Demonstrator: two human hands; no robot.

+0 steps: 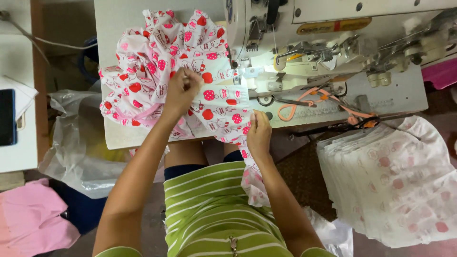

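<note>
My left hand point(182, 90) pinches the cloth point(209, 93) on the table point(114, 131), fingers shut on it. My right hand point(258, 134) grips its near edge — I should keep it flat and straight toward the machine point(304, 43).

- I sit in a garment sewing workshop.
- An industrial sewing machine point(323, 43) stands on my desk point(114, 133).
- A stack of cut printed fabric pieces point(395, 185) waits beside me.
- Pink cloth point(28, 214) lies on the floor.
</note>
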